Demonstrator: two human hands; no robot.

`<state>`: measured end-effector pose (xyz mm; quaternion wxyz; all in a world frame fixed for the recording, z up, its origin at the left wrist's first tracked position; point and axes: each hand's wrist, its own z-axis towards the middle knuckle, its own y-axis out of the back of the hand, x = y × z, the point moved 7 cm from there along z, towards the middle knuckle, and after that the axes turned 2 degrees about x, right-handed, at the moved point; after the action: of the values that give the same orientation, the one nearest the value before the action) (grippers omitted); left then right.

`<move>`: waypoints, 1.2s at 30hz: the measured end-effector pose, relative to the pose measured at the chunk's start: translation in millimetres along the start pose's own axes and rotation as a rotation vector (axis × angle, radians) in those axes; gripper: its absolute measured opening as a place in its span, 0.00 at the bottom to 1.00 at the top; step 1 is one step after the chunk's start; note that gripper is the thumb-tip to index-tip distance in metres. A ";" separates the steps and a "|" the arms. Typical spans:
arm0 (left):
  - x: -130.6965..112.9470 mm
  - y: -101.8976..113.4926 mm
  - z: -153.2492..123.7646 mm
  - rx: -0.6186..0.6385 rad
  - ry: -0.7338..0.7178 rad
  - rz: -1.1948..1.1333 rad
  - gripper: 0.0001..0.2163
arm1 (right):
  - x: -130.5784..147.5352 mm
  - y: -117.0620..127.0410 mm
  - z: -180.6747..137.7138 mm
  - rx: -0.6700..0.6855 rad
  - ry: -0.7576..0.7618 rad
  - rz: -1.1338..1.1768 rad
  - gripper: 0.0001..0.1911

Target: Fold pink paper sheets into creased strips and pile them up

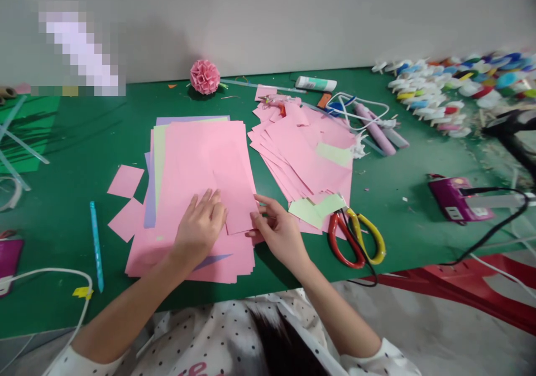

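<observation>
A stack of pink paper (188, 158) lies in front of me, with purple and light green sheets showing at its left edge. On top of it is a narrower piece of pink paper (237, 197). My left hand (203, 219) rests on the stack, fingers laid out flat by the left side of that piece. At the piece's right edge, my right hand (278, 228) has its thumb on top and fingers beneath, gripping it. Scissors (360, 239) with red and yellow handles lie right of my right hand, their blades hidden under paper scraps.
Loose pink sheets (288, 158) spread right of the stack. Two pink squares (125, 180) and a blue pen (96, 247) lie left. Behind are a pink paper ball (205, 77) and a white-green tube (316, 84). A purple power strip (460, 200) with cables sits right.
</observation>
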<state>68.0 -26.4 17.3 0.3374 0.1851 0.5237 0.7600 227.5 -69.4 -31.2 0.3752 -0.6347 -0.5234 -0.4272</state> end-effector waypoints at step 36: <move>7.6 -6.0 -1.2 0.061 0.233 -0.929 0.17 | 39.8 1.7 5.3 -0.010 0.211 -0.463 0.29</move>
<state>63.9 -20.5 10.7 0.5749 -0.1451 0.6073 0.5287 233.4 -51.1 4.1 0.3169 -0.4518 -0.6106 -0.5680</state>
